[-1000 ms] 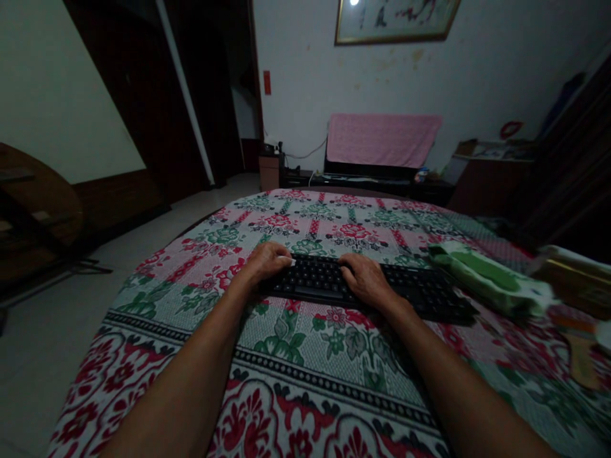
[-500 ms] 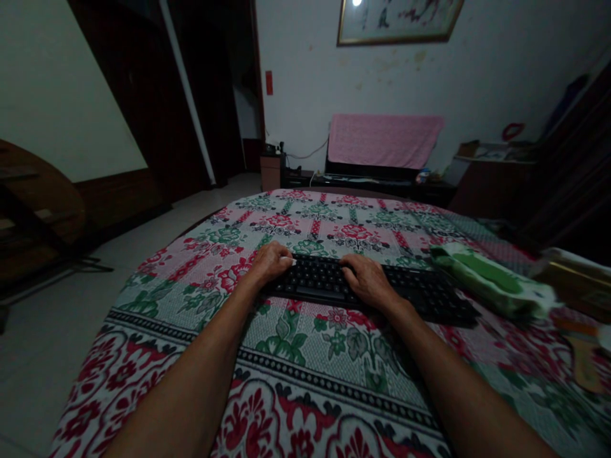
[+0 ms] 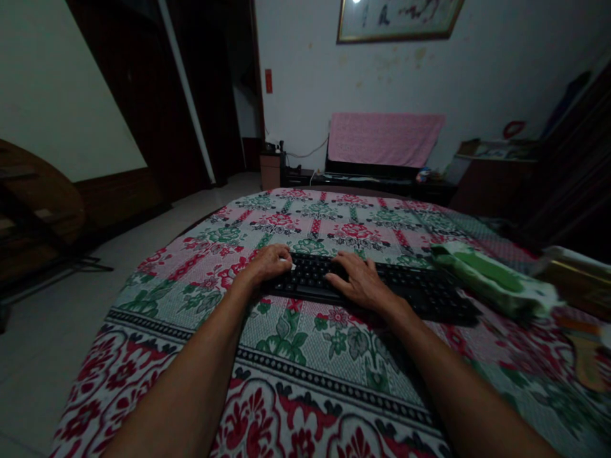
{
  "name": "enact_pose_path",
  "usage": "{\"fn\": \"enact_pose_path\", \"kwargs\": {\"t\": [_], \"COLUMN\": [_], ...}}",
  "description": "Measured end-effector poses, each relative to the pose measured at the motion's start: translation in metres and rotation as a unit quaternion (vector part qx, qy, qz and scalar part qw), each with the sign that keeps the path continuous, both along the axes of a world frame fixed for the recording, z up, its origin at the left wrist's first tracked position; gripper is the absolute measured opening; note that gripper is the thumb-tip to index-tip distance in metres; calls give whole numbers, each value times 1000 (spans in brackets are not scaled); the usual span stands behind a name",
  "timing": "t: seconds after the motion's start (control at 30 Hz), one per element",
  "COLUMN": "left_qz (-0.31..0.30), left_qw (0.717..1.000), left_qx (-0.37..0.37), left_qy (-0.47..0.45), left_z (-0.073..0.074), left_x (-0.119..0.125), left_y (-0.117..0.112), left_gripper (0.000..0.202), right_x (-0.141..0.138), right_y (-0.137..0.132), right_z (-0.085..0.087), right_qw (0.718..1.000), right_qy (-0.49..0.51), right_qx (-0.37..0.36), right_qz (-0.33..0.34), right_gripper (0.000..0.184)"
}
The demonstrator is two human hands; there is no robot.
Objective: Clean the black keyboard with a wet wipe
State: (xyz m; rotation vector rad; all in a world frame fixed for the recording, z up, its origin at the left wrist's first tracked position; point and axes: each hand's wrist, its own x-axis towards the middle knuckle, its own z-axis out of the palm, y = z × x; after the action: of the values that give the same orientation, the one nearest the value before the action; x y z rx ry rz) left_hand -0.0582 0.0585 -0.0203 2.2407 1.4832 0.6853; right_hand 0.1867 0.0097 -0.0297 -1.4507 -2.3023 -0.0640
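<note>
A black keyboard (image 3: 312, 278) lies lengthwise across the table in front of me. At its left end is my left hand (image 3: 271, 262), closed, with the thumb and fingers pinching a small white thing (image 3: 289, 264) that looks like a bit of tissue or cloth. Most of that white piece is hidden by the fingers. My right hand (image 3: 360, 280) rests over the middle of the keyboard, its fingers spread apart and the thumb reaching left. It covers some of the keys and holds nothing.
A green-and-white soft packet (image 3: 496, 280) lies just right of the keyboard. Beyond it are a brown-and-gold box (image 3: 580, 280) and a wooden-handled brush (image 3: 587, 359). A patterned cloth (image 3: 286, 343) covers the table. Against the far wall hangs a pink towel (image 3: 386, 138).
My right hand has opened out: its fingers, bunched on the keys before, are now spread, and the thumb has moved left. My left hand has barely shifted.
</note>
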Motion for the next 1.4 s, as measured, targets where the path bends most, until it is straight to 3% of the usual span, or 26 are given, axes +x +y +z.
{"fn": "enact_pose_path", "kwargs": {"t": [0.13, 0.33, 0.43, 0.57, 0.67, 0.83, 1.07, 1.4], "left_qz": [14, 87, 60, 16, 36, 82, 19, 76], "left_qw": [1000, 995, 998, 998, 994, 993, 997, 993], "left_qx": [16, 39, 14, -10, 23, 26, -30, 50], "left_qy": [-2, -27, -28, 53, 97, 79, 72, 75], "left_z": [-3, 0, 4, 10, 11, 9, 10, 2], "left_x": [1, -5, -7, -4, -1, -2, -2, 0], "left_y": [1, -1, -2, -3, -2, -3, -2, -7], "left_gripper": [17, 20, 22, 20, 19, 20, 19, 20], "right_x": [-7, -7, -6, -6, -7, -7, -7, -7], "right_y": [-5, -4, -3, -4, -4, -4, -4, -5], "right_z": [-1, -2, -2, -3, -2, -3, -4, -2], "right_qw": [1000, 1000, 1000, 1000, 1000, 1000, 1000, 1000], "right_qy": [-21, -18, -16, -15, -21, -24, -23, -22], "right_qx": [-6, -6, -4, 3, 6, 4, 8, 0], "right_qz": [1, -1, -2, 0, -1, -7, -1, -4], "right_gripper": [45, 40, 39, 39, 39, 40, 40, 39]}}
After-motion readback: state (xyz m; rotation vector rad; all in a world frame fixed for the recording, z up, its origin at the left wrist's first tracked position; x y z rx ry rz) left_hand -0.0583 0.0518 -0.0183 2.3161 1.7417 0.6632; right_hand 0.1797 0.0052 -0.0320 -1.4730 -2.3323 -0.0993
